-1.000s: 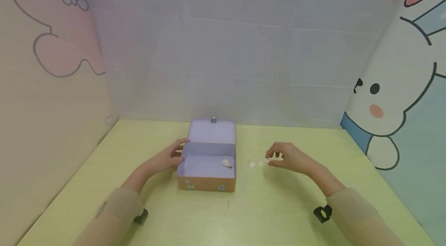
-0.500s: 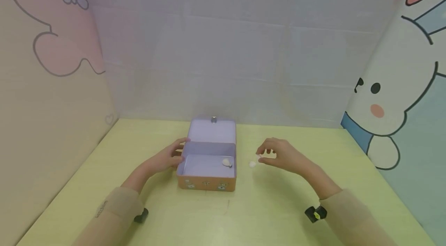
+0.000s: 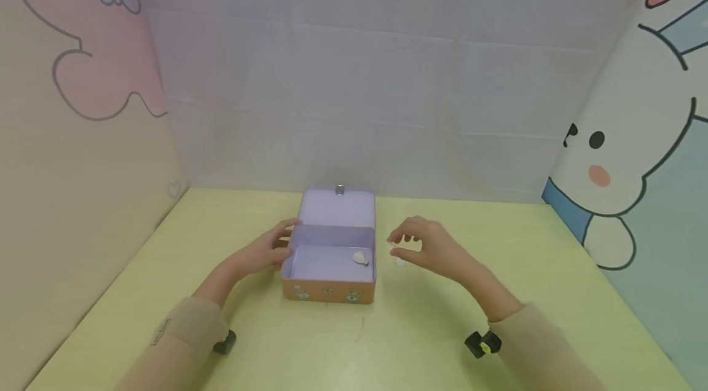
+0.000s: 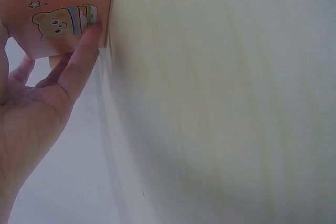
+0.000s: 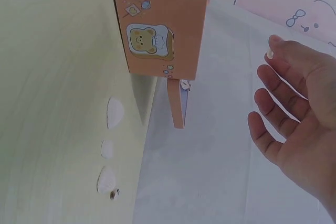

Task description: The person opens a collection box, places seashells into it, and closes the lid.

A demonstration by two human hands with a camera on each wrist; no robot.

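Note:
A metal box point(image 3: 327, 291), orange outside and lilac inside, stands on the table with its lid point(image 3: 337, 206) folded back. My left hand point(image 3: 259, 254) rests its fingertips and thumb against the box's left side; in the left wrist view a finger touches the wall with a printed bear point(image 4: 59, 23). Inside the box lies a white shell-like piece point(image 3: 359, 257) with a dark bit at its end. Right of the box, my right hand point(image 3: 434, 248) pinches a small white piece point(image 5: 270, 54) between thumb and forefinger, above the table.
Several white shell-like pieces lie in a row on the table, among them a larger one point(image 5: 114, 113), a smaller one point(image 5: 107, 149) and one point(image 5: 106, 180) beside a dark bit. A pale wall point(image 3: 359, 102) stands behind. Dark straps point(image 3: 483, 343) sit at the cuffs.
My right hand has lifted off the table with a small white piece and moved left toward the box. My left hand and the box stay where they were.

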